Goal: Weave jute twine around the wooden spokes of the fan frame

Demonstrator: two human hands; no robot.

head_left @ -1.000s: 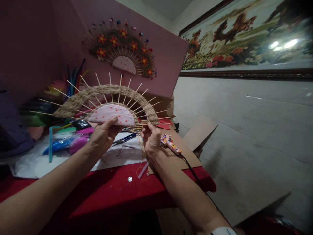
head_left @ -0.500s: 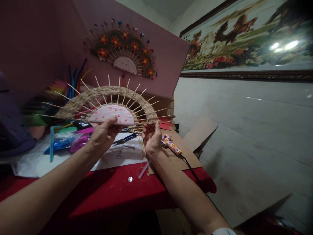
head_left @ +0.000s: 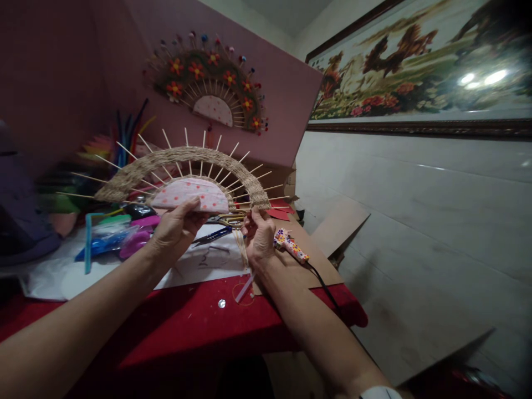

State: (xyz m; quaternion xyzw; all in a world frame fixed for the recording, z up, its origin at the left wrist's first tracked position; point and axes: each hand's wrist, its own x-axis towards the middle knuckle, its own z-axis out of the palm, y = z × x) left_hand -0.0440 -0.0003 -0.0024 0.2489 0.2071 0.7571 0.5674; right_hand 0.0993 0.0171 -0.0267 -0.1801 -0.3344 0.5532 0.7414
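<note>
Above the red table (head_left: 166,327), left hand (head_left: 177,226) and right hand (head_left: 260,237) pinch the fan (head_left: 187,191).

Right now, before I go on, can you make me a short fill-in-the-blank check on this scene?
The left hand grips the spotted centre of the fan, its ____ in front.
The right hand touches the fan's ____ side.
The glue gun lies on brown ____.
The tablecloth's colour is ____.
Missing words: thumb; right; cardboard; red.

I hold a band (head_left: 195,154) of rough, matt twine, sticks (head_left: 187,137) of smooth wood and a panel (head_left: 183,193) of matt cloth; my worktop (head_left: 174,316) wears matt cloth, the bag (head_left: 108,244) is glossy plastic.
</note>
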